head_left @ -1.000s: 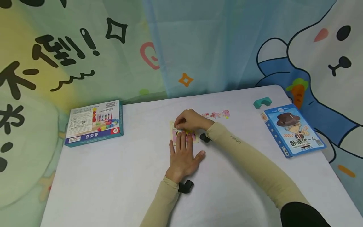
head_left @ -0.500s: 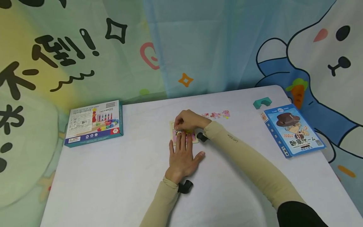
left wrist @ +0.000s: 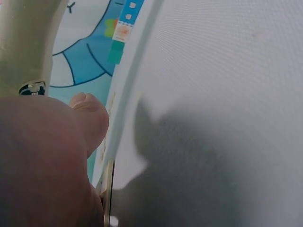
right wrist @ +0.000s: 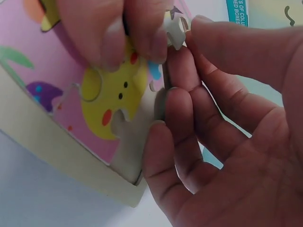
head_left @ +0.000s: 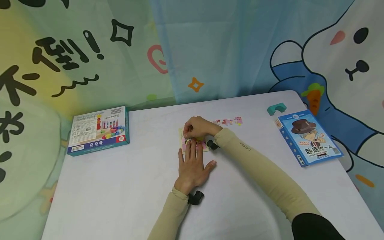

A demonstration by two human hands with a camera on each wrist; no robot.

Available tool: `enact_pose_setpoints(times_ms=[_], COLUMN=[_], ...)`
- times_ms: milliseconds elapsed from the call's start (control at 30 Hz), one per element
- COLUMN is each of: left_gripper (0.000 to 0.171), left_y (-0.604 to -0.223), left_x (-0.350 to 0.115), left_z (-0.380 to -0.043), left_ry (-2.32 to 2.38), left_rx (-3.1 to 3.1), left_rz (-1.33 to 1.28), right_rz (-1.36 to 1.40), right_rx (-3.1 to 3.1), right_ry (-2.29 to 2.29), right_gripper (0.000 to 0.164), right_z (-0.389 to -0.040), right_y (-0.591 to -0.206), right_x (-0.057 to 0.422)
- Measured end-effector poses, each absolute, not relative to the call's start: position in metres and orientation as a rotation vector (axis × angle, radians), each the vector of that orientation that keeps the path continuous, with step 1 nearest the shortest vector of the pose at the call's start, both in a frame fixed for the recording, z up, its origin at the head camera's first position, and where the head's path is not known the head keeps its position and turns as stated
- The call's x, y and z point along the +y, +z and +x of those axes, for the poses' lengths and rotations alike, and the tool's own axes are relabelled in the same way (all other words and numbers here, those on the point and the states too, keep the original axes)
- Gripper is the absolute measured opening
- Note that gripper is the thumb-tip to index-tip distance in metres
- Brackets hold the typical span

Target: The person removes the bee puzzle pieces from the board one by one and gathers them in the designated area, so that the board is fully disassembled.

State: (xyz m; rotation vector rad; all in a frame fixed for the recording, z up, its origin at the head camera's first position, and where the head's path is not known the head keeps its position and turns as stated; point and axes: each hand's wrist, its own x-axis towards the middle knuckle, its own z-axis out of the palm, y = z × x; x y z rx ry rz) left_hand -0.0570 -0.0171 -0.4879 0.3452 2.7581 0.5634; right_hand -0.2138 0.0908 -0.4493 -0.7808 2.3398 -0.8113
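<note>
A jigsaw puzzle board (head_left: 181, 144) with a pale frame lies on the table; pink and yellow chick artwork shows in the right wrist view. My left hand (head_left: 193, 166) lies with straight fingers over its near part, the fingertips pressing on fitted pieces. At the far left of the board, my right hand (head_left: 200, 127) pinches a small puzzle piece (right wrist: 176, 32) between thumb and index finger, tilted at the board's edge. Bare backing (right wrist: 137, 142) shows in one corner beside the chick. In the left wrist view, the left thumb (left wrist: 92, 120) stands out above the cloth.
Several loose puzzle pieces (head_left: 228, 121) lie in a row behind the right wrist. A teal arch block (head_left: 276, 108) and a blue game box (head_left: 310, 137) sit at the right. Another box (head_left: 99, 130) lies at the back left. A printed curtain (head_left: 210, 50) hangs behind.
My right forearm and wrist have shifted slightly to the left, the fingers staying at the same part of the board. The left hand keeps its place.
</note>
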Motion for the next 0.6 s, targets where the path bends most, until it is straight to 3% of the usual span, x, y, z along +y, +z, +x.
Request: enact_pose_setpoints(times_ms=[600], left_gripper=[0.092], left_y=[-0.497], left_x=[-0.016], left_z=[-0.054], left_ry=[0.559], left_rx=[2.798], left_rz=[0.344], right_rz=[-0.771], right_rx=[2.345], right_ry=[-0.853], right_gripper=[0.007], right_z=[-0.214], right_y=[-0.453], right_x=[0.090])
